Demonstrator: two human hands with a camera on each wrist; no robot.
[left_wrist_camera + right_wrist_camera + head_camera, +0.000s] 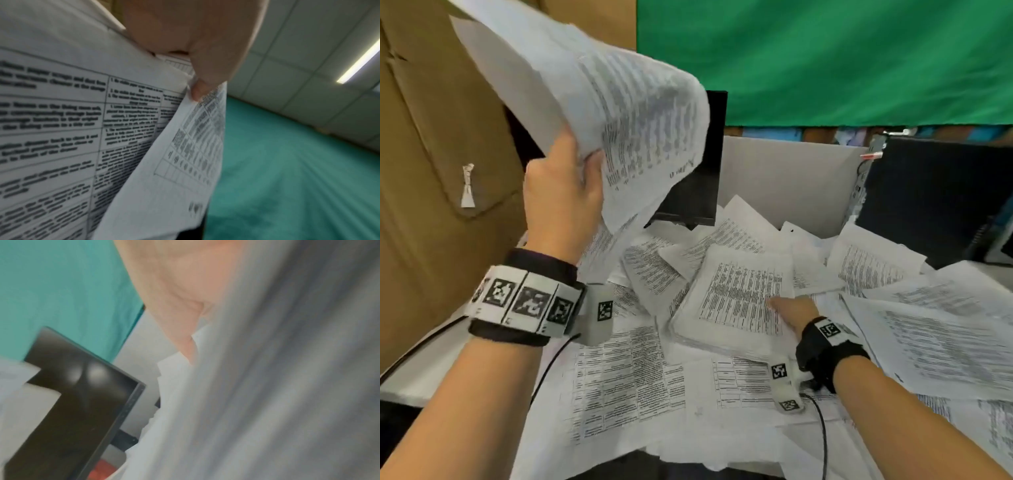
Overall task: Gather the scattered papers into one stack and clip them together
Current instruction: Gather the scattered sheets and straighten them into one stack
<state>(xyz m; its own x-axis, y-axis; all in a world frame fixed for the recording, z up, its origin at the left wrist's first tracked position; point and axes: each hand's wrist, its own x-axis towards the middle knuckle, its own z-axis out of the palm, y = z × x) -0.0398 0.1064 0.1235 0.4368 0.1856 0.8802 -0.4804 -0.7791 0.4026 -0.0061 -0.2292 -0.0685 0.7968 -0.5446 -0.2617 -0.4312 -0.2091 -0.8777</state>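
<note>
My left hand point(565, 192) is raised high at the left and grips a few printed sheets point(602, 96), which droop over to the right. The left wrist view shows the thumb point(197, 91) pinching those sheets point(61, 113) at their edge. A thick stack of papers point(739, 298) lies tilted in the middle of the desk. My right hand point(794, 311) holds its near right corner, thumb on top and fingers hidden under it. In the right wrist view the palm point(174, 288) shows beside blurred paper point(267, 386). Loose printed sheets point(626, 377) cover the desk all around.
A large cardboard box point(431, 137) stands at the left. A black monitor point(698, 178) sits behind the papers before a grey partition point(791, 178) and green cloth point(825, 61). A dark computer case point(928, 198) stands at the right. A black cable point(823, 438) runs from my right wrist.
</note>
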